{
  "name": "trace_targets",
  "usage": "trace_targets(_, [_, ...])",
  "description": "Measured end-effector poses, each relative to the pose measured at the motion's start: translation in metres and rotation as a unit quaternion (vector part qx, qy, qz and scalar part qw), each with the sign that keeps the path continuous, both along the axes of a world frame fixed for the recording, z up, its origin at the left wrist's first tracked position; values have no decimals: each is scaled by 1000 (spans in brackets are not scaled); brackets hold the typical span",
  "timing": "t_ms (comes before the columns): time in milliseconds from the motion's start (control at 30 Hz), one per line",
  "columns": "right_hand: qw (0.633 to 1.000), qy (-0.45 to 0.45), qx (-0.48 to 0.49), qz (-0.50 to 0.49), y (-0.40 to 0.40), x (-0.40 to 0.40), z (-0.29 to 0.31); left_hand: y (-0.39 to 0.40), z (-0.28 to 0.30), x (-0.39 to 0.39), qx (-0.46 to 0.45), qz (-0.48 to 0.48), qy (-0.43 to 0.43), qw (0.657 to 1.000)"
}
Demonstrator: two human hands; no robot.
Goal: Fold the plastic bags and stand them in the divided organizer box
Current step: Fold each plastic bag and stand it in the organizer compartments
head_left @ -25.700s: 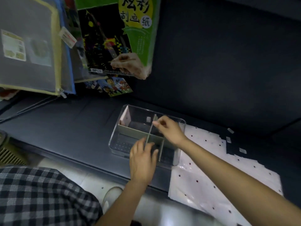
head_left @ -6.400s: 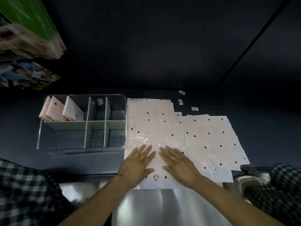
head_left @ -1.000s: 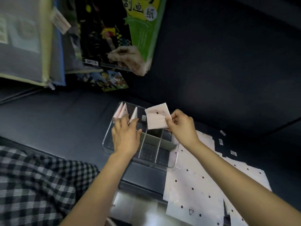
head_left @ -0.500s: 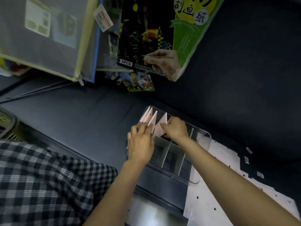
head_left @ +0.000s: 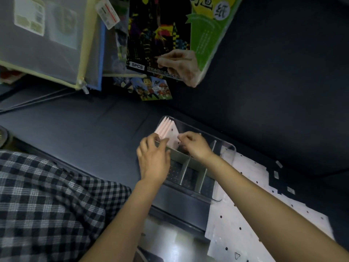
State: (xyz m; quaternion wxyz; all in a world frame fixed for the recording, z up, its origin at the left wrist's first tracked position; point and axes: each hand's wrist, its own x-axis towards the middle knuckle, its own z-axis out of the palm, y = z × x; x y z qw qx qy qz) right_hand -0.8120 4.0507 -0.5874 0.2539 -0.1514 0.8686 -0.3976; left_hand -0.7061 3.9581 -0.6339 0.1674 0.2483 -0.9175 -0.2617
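at my fingertips, in the far left cell of the box (head_left: 225, 148), the folded bags (head_left: 167, 129) stand on edge, packed close, the nearest one showing its dots. my right hand (head_left: 194, 145) is at that bag's near corner, fingers curled in a pinch; whether they truly grip it or only touch it i cannot tell. my left hand (head_left: 154, 157) lies over the box's left wall, fingers loosely bent, tips resting against the stack, thumb on the grey divider (head_left: 188, 163) just behind it; it holds nothing that i can see.

i judge this to be the seating step: the newest bag is in and being squared against the others. next, i'd let go with the right, see that the stack stays upright, then reach right of my wrist to the flat sheets (head_left: 255, 214) lying beside the box for another to fold. the cells under my palms look empty.
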Motion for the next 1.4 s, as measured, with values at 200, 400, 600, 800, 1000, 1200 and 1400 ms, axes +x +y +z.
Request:
trace_targets(200, [995,91,-26,-25,107,24,26,22,19,2,-18,-43,34,998])
trace_targets(400, [989,112,55,-79,233,73,5,95,27,25,-21,-267,97,959])
trace_targets(600, [960,111,256,11,325,138,-47,163,-10,65,18,-490,-134,861])
trace_targets(800, [911,164,350,145,369,183,-78,173,-46,89,-138,-542,-242,793])
trace_targets(1000, [903,229,338,130,374,188,-86,178,-50,82,-146,-527,-87,833])
trace_targets(1200, [969,122,206,57,386,165,-59,188,-34,59,34,-507,-205,837])
trace_targets(1400, [997,25,12,-78,393,120,-21,201,7,37,250,-402,-125,872])
